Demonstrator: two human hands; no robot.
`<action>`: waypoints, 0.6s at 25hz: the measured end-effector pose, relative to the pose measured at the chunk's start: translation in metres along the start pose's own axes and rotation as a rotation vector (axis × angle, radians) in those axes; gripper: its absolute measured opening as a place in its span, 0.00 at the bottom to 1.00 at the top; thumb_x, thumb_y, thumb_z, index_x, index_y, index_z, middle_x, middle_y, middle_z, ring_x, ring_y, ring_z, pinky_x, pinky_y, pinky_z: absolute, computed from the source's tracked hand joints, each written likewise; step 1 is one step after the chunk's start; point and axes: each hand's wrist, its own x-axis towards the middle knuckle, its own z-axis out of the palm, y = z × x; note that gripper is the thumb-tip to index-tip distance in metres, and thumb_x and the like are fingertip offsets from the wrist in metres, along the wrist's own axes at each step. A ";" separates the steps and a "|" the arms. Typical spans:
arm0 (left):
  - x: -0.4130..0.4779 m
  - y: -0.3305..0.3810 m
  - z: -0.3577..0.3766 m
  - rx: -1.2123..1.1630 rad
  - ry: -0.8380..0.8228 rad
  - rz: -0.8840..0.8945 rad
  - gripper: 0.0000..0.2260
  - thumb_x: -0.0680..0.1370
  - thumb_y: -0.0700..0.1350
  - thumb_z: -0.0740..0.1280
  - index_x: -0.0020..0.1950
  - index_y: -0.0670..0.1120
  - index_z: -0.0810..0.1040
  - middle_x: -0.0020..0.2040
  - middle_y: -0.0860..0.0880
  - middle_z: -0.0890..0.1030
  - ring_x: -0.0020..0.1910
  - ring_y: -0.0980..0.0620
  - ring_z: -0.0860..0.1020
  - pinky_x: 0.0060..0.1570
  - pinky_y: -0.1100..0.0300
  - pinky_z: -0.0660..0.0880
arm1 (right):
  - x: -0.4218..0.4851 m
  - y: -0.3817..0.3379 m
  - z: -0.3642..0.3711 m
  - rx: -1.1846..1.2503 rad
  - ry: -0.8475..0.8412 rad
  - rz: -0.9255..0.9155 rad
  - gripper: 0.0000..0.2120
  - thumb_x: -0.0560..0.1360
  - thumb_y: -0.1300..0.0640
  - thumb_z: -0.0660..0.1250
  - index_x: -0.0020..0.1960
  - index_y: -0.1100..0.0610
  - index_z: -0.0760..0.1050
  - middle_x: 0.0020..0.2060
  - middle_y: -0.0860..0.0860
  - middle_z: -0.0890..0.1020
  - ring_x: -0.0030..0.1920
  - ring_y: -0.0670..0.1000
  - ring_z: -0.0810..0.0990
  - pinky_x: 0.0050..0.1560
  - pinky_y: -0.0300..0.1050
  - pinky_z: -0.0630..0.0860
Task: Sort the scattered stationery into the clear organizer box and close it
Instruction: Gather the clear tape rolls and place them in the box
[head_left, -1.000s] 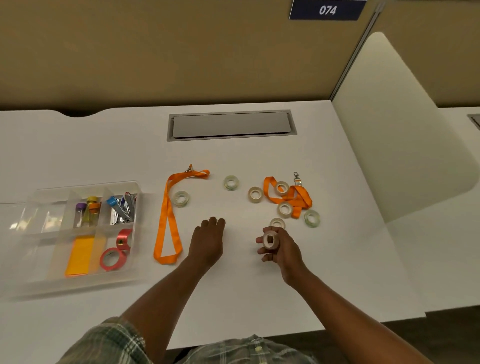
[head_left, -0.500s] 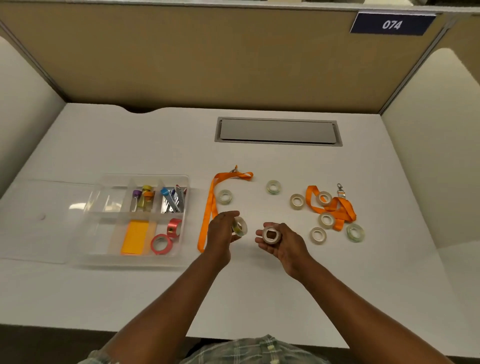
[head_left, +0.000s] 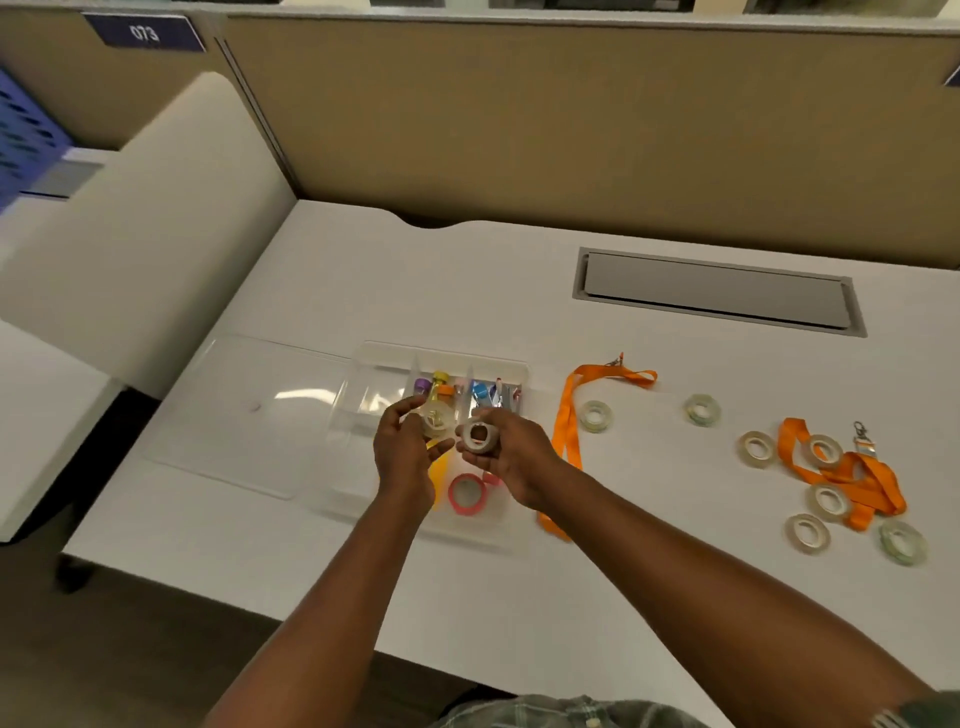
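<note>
Both hands hang side by side over the clear organizer box (head_left: 447, 349). Its lid (head_left: 249, 410) lies flat on the counter (head_left: 467, 291) to their left. A pink tape ring (head_left: 466, 493) sits below the wrists. To their right lie an orange lanyard (head_left: 566, 415), loose tape rolls (head_left: 595, 415) and a tangled lanyard (head_left: 862, 483). The left hand (head_left: 405, 452) pinches one clear tape roll (head_left: 435, 420); the right hand (head_left: 511, 457) grips another roll (head_left: 479, 436).

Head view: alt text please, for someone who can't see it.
The left hand holds a tape roll and the right hand a second roll, both over the open box, its lid flat to the left. Seven loose rolls and two orange lanyards lie on the desk to the right.
</note>
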 end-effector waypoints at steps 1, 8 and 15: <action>0.011 0.008 -0.012 0.043 0.032 0.044 0.12 0.78 0.35 0.61 0.51 0.49 0.80 0.48 0.42 0.81 0.45 0.46 0.80 0.39 0.53 0.81 | 0.008 -0.001 0.018 0.009 -0.003 0.023 0.09 0.79 0.57 0.64 0.57 0.60 0.76 0.51 0.62 0.84 0.51 0.59 0.83 0.57 0.53 0.80; 0.076 0.042 -0.054 0.392 0.048 0.212 0.11 0.78 0.36 0.62 0.52 0.46 0.81 0.45 0.46 0.80 0.41 0.51 0.77 0.49 0.46 0.80 | 0.052 -0.009 0.107 0.029 -0.015 0.091 0.05 0.80 0.56 0.62 0.51 0.57 0.73 0.58 0.63 0.77 0.59 0.60 0.79 0.60 0.52 0.77; 0.097 0.041 -0.055 0.562 -0.038 0.197 0.10 0.80 0.40 0.63 0.57 0.47 0.81 0.54 0.48 0.83 0.55 0.47 0.80 0.58 0.46 0.78 | 0.068 -0.009 0.128 -0.046 -0.013 0.094 0.16 0.81 0.54 0.61 0.67 0.58 0.70 0.61 0.60 0.75 0.57 0.58 0.78 0.58 0.49 0.77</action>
